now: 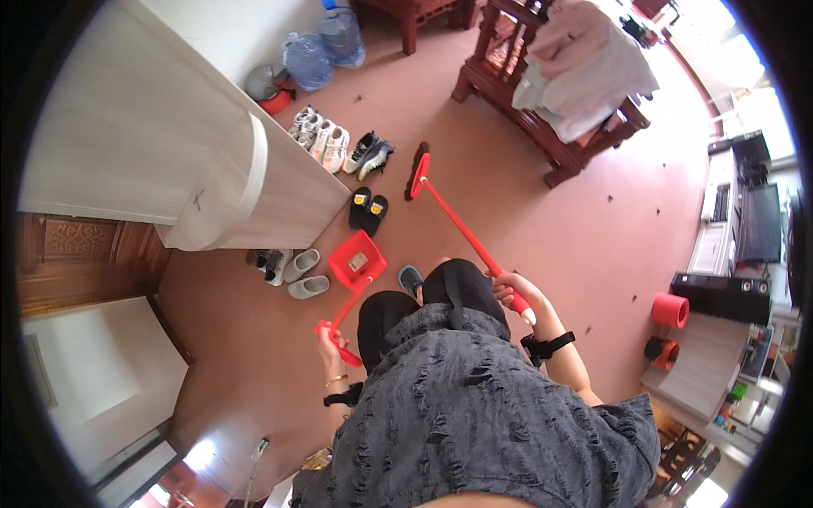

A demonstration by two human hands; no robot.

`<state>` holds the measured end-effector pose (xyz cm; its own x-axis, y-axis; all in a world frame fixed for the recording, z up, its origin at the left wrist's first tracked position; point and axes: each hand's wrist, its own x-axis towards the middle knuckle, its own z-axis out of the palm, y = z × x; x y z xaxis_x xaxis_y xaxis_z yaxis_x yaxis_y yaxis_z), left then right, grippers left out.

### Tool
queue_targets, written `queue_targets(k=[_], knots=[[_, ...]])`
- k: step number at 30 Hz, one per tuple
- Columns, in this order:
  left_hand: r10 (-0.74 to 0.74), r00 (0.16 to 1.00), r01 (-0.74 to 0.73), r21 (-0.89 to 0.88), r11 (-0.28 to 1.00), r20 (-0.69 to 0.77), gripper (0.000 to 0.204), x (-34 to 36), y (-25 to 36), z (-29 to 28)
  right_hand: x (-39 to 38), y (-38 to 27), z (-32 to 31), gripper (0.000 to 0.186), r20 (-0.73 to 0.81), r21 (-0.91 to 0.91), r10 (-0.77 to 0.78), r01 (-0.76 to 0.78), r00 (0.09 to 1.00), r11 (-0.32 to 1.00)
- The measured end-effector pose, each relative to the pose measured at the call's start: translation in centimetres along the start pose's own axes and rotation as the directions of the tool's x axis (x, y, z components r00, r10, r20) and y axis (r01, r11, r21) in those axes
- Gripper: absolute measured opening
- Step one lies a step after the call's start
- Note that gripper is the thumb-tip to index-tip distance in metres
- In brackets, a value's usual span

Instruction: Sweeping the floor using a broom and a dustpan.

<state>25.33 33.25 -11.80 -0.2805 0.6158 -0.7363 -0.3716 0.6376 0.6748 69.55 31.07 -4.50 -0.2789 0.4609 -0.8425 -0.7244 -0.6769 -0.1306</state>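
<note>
Slanting through right hand [509,289]: broom [461,227]

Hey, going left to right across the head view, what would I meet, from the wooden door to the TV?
Wooden door → grey clogs → red dustpan → red broom → red cylinder → TV.

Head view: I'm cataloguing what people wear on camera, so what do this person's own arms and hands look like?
The left hand and right hand are gloveless. The left wrist has a gold-coloured bracelet and a black band; the right forearm has a wide black strap. The right sleeve is short, dark grey and frayed-looking.
</note>
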Motion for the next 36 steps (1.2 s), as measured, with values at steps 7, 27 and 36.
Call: queue_targets(k=[7,27,36], knots=[[0.056,0.996,-0.061,-0.079,0.995,-0.067,0.022,0.1,-0.9,2.3,5.2,-10.9,8.3,0.026,0.076,-0.116,0.057,-0.048,0.996,0.992],[-0.304,0.931,0.263,-0.207,0.942,-0.201,0.037,2.9,4.0,6.0,43.6,-39.4,32.0,0.009,0.463,0.178,0.269,-0.386,0.844,0.905],[-0.385,0.903,0.332,-0.257,0.907,-0.193,0.038,3.9,5.4,7.9,51.4,-43.3,31.3,0.014,0.511,0.549,0.052,-0.372,0.858,0.748]])
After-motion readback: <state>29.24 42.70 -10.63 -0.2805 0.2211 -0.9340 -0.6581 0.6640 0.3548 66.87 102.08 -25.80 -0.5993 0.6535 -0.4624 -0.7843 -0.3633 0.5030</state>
